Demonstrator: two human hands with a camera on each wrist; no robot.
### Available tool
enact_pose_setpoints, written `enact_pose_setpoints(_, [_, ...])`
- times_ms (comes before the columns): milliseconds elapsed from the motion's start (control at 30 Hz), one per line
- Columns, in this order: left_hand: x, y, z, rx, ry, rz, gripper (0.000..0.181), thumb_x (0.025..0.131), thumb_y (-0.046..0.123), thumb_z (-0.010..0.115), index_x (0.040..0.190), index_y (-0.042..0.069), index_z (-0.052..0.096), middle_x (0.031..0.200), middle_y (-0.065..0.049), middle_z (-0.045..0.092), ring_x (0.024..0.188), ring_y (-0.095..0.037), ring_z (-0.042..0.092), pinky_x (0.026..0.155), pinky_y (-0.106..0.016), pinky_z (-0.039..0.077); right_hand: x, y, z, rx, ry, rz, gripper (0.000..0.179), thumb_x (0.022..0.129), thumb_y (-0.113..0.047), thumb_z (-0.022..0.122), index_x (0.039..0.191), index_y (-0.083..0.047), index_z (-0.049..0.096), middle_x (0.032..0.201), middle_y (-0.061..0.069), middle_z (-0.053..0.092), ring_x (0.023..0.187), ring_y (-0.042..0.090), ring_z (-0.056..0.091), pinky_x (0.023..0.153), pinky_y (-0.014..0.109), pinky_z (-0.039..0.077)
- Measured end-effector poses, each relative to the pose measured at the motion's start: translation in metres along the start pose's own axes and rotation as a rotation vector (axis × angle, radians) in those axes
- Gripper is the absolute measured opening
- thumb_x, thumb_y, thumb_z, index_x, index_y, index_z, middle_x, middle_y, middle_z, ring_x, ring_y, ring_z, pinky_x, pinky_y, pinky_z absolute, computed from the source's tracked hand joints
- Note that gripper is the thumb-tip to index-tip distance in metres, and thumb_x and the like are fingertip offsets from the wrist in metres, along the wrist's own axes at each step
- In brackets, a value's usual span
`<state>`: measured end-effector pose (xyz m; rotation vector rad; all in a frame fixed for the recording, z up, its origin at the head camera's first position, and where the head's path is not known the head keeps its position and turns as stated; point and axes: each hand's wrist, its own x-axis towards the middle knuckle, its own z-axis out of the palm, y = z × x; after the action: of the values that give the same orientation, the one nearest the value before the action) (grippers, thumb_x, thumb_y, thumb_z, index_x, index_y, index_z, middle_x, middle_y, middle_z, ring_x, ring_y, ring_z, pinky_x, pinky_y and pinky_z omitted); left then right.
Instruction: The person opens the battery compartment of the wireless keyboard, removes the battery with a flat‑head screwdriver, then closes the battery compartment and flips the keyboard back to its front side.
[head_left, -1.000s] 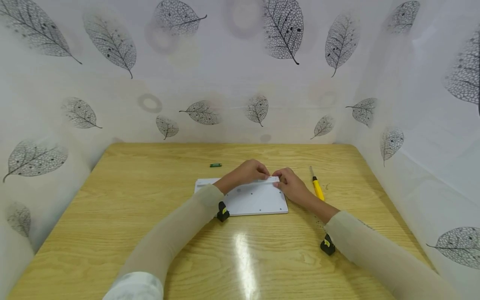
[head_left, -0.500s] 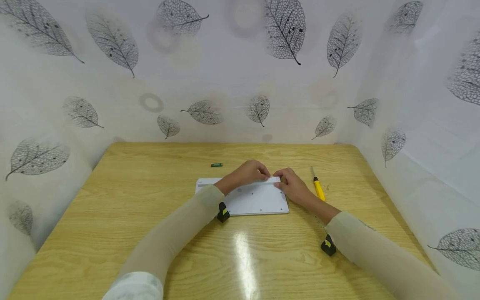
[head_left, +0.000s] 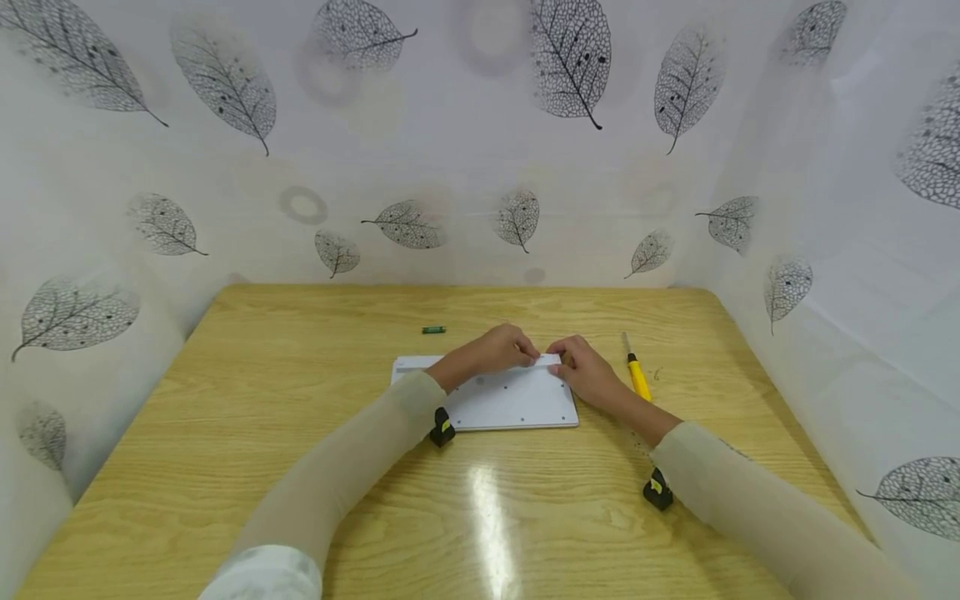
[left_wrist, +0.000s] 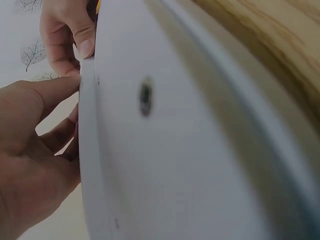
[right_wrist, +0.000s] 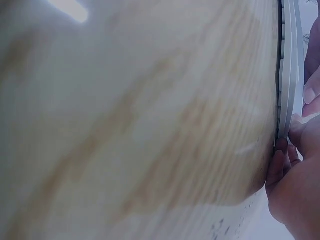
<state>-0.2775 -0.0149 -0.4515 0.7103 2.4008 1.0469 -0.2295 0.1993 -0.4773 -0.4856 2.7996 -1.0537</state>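
Note:
A white keyboard (head_left: 517, 404) lies face down on the table, its screw-dotted underside up; a row of keys shows along its edge (right_wrist: 286, 65) in the right wrist view. My left hand (head_left: 501, 350) is at the far raised strip, thumb on top and fingers behind the edge, as the left wrist view shows of that hand (left_wrist: 30, 150). Close beside it, my right hand (head_left: 588, 375) grips the far right corner between thumb and fingers. In the right wrist view the fingers of that hand (right_wrist: 300, 175) reach under the corner.
Beyond the keyboard lies a green battery (head_left: 433, 330). A yellow-handled screwdriver (head_left: 637, 377) rests to the right of my right hand. Leaf-patterned cloth (head_left: 450, 150) rises behind the wooden table (head_left: 300, 333) and at both sides.
My left hand has shifted slightly nearer and to the left along the keyboard's far strip. The right hand holds its place; battery and screwdriver stay put.

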Motion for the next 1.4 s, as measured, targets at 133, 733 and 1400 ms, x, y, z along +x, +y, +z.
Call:
enact_pose_setpoints(133, [-0.0005,0.0018,0.0011,0.031,0.002,-0.001,0.018,0.097,0.014,0.067,0.112,0.009,0.076,0.117,-0.007,0.070,0.098,-0.015,0.063,0.081,-0.025,0.052,0.0003,0.0028,0.0008,-0.007,0.004,-0.006,0.024,0.102,-0.015,0.060,0.126,-0.009,0.058,0.118,0.011,0.053,0.086,0.020,0.048,0.074,0.032,0.042])
enact_pose_setpoints(733, [-0.0008,-0.0073,-0.0008,-0.021,0.051,0.012,0.014,0.099,0.020,0.066,0.107,0.016,0.077,0.105,0.003,0.073,0.090,-0.011,0.061,0.078,-0.026,0.049,-0.0003,-0.0003,-0.0024,0.012,0.001,0.004,0.025,0.102,-0.018,0.060,0.126,-0.011,0.058,0.120,0.010,0.053,0.085,0.021,0.047,0.075,0.034,0.041])
enact_pose_setpoints(1400, [-0.0021,-0.0058,0.0012,-0.076,0.077,-0.024,0.013,0.099,0.019,0.065,0.106,0.014,0.076,0.103,0.000,0.073,0.090,-0.014,0.061,0.079,-0.027,0.049,0.0004,-0.0011,-0.0015,0.027,0.026,0.000,0.022,0.101,-0.017,0.062,0.123,-0.011,0.061,0.116,0.008,0.055,0.082,0.020,0.047,0.074,0.032,0.041])
